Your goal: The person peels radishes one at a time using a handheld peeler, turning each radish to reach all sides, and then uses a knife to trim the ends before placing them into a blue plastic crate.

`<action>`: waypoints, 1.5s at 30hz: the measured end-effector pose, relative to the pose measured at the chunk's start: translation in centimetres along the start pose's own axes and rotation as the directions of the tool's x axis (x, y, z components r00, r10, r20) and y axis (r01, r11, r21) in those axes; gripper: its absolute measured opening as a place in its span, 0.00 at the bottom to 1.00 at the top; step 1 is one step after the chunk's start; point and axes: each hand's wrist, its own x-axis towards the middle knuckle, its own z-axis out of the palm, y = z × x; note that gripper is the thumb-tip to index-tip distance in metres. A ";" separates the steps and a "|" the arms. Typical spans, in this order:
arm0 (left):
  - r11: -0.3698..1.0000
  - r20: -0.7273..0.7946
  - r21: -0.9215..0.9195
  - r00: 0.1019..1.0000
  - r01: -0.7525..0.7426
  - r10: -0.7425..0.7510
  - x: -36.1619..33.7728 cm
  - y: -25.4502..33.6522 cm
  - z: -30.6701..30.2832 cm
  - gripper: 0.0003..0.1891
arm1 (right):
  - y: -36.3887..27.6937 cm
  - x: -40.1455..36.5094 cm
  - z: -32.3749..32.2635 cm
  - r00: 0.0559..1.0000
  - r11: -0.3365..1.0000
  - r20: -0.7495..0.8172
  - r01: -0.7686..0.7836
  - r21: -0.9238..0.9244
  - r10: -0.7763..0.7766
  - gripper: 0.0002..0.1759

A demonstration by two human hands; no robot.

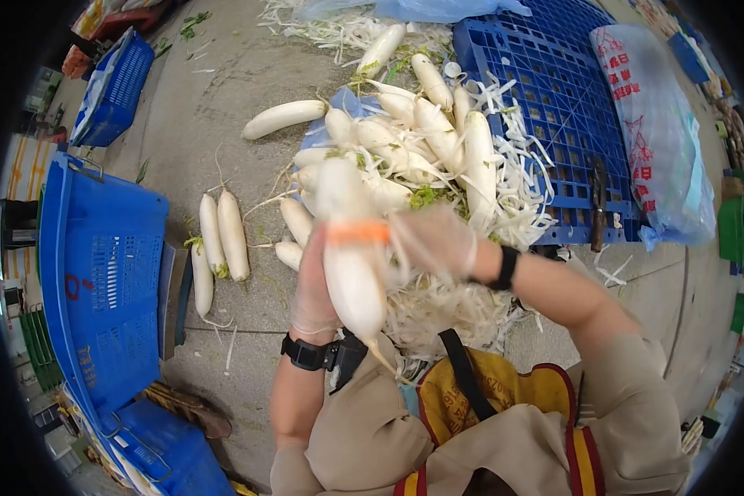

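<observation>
My left hand (pixel 312 285), in a clear glove, is wrapped round a large white radish (pixel 355 289), whose rooted tip points down towards my lap. An orange peeler (pixel 358 232) lies across the radish, smeared by motion. My right hand (pixel 438 241), also gloved and blurred, is closed on the peeler at its right side. Beyond my hands is a pile of white radishes (pixel 438 132) with some green leaf stubs. Pale strips of peel (pixel 446 310) lie below and to the right of the pile.
Three radishes (pixel 232 236) lie apart on the floor at the left. Blue crates (pixel 107 273) stand further left. A blue pallet (pixel 546 99) is at the upper right, bearing a dark-handled tool (pixel 598 202) and a filled plastic bag (pixel 653 132).
</observation>
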 end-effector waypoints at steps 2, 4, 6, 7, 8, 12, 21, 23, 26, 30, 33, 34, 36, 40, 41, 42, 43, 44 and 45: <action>0.996 -0.084 0.083 0.996 -0.017 0.024 -0.5 -0.5 1.6 0.25 | 4.1 2.5 -0.3 0.982 0.998 -0.182 -0.045 0.050 0.053 0.09; 0.994 -0.055 0.109 0.998 -0.002 0.008 -0.5 -0.3 1.8 0.23 | 6.2 4.4 -1.1 0.932 0.999 -0.360 0.030 -0.040 -0.043 0.07; 0.994 0.009 0.110 1.000 -0.021 0.020 0.0 0.1 1.3 0.23 | 4.1 2.8 -0.2 0.973 0.984 -0.218 -0.106 -0.144 0.073 0.07; 0.995 0.005 0.098 1.000 -0.027 0.026 0.2 0.2 1.1 0.23 | 2.4 1.7 0.2 0.976 0.941 -0.071 -0.219 -0.259 0.208 0.08; 0.999 -0.012 0.038 0.999 -0.033 0.033 0.5 0.3 1.1 0.22 | 1.5 -0.1 0.3 0.997 0.989 -0.055 0.045 -0.142 -0.054 0.08; 0.999 0.039 0.016 0.999 -0.027 0.027 0.4 0.3 0.6 0.19 | 0.9 -0.3 0.8 0.971 0.988 -0.190 0.154 0.026 -0.146 0.07; 0.992 -0.091 0.016 0.987 -0.128 0.129 0.8 0.7 -0.4 0.25 | -2.4 -2.6 1.2 0.960 0.961 -0.084 0.273 0.045 -0.269 0.08; 0.979 -0.127 0.042 0.971 -0.199 0.203 0.8 0.6 -0.2 0.27 | -2.8 -2.8 1.0 0.958 0.957 -0.050 0.285 0.055 -0.283 0.08; 0.981 -0.115 0.050 0.975 -0.187 0.191 0.7 0.8 -0.4 0.25 | -3.5 -1.0 0.9 0.943 0.944 -0.059 0.331 0.022 -0.329 0.09; 0.966 0.012 0.027 0.967 -0.256 0.256 0.7 2.0 -1.3 0.24 | -3.2 0.7 1.5 0.955 0.961 -0.177 0.258 0.102 -0.238 0.07; 0.965 -0.158 0.069 0.953 -0.252 0.260 -0.2 0.7 0.0 0.25 | -2.0 1.8 1.3 0.970 0.983 -0.171 -0.161 0.091 0.174 0.08; 0.964 -0.157 0.071 0.951 -0.258 0.266 0.0 0.7 -0.1 0.25 | -2.0 1.8 1.1 0.972 0.986 -0.197 -0.102 0.129 0.127 0.09; 0.956 -0.166 0.098 0.942 -0.278 0.291 0.2 0.8 -0.3 0.25 | -2.0 1.4 0.5 0.970 0.980 -0.242 0.020 0.199 0.029 0.10; 0.958 -0.179 0.066 0.941 -0.280 0.287 0.3 1.0 0.2 0.25 | -4.3 -1.3 0.5 0.967 0.958 0.018 0.249 0.145 -0.254 0.09; 0.960 -0.179 0.067 0.943 -0.272 0.279 0.2 0.8 0.0 0.25 | -4.0 -0.8 0.6 0.972 0.975 -0.095 0.219 0.046 -0.214 0.08; 0.972 -0.146 0.064 0.961 -0.226 0.233 0.1 0.7 -0.3 0.25 | -2.8 0.4 0.9 0.993 0.998 -0.106 0.056 -0.001 -0.056 0.08; 0.981 -0.110 0.064 0.976 -0.183 0.189 0.1 0.7 -0.4 0.25 | -1.1 1.8 1.1 0.987 0.993 -0.128 -0.107 -0.048 0.100 0.08; 0.981 -0.103 0.068 0.977 -0.181 0.188 -0.1 0.4 0.0 0.25 | 1.3 3.5 0.7 0.967 0.979 -0.181 -0.194 -0.054 0.181 0.09; 0.981 -0.080 0.072 0.979 -0.180 0.185 -0.2 0.0 0.6 0.24 | 2.2 4.9 -0.2 0.937 0.959 -0.236 -0.277 -0.056 0.257 0.09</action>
